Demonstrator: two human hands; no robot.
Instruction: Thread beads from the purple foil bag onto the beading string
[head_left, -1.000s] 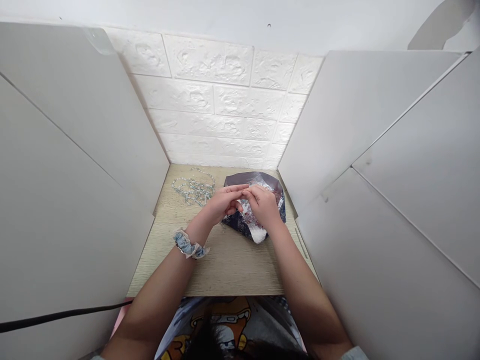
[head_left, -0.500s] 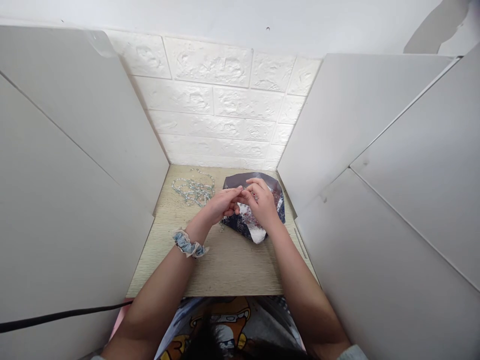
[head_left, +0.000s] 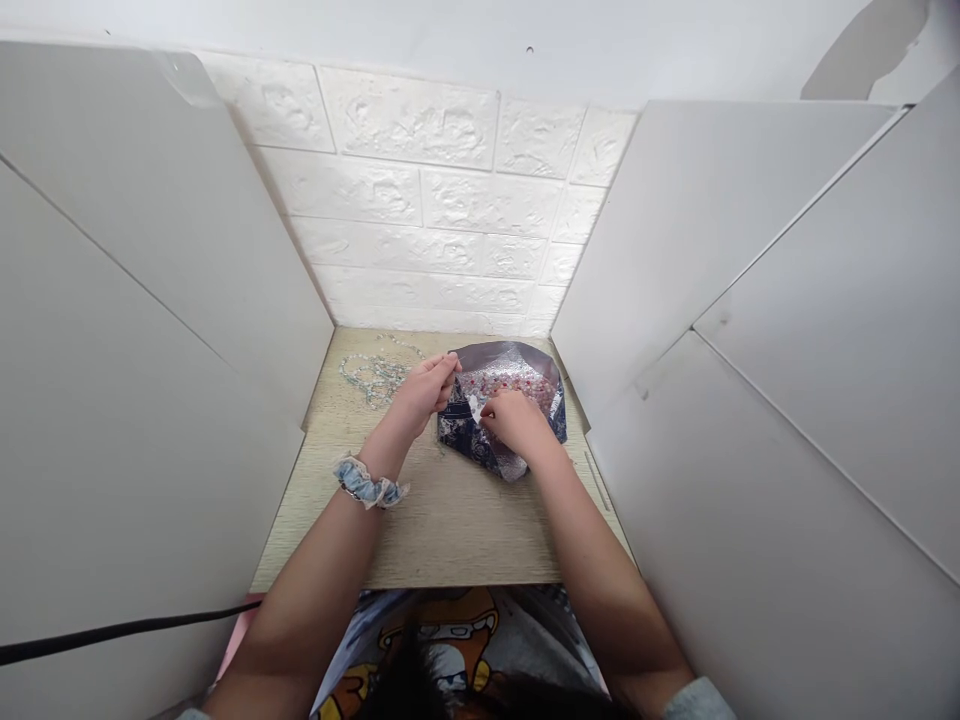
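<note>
A dark blue patterned pouch (head_left: 454,432) with a shiny silver lining lies open on the wooden tabletop (head_left: 457,530). Many small pink, red and clear beads (head_left: 499,382) lie inside it. My left hand (head_left: 426,392) is closed in a pinch at the pouch's left rim; whatever is between the fingertips is too small to make out. My right hand (head_left: 516,425) reaches into the pouch among the beads, its fingers drawn together, and their tips are partly hidden. A tangled strand of pale green and white beads (head_left: 367,378) lies left of the pouch, partly behind my left hand.
Grey-white panels (head_left: 247,260) rise on the left, and similar panels (head_left: 660,270) on the right. White brick-patterned wall (head_left: 450,200) closes off the back. A black cable (head_left: 127,632) runs in at lower left. Along the right table edge lies a thin stick-like piece (head_left: 598,480).
My hands, together over the pouch before, are now apart. The left moved left and up, still pinching; the right went down into the beads. More of the beads shows.
</note>
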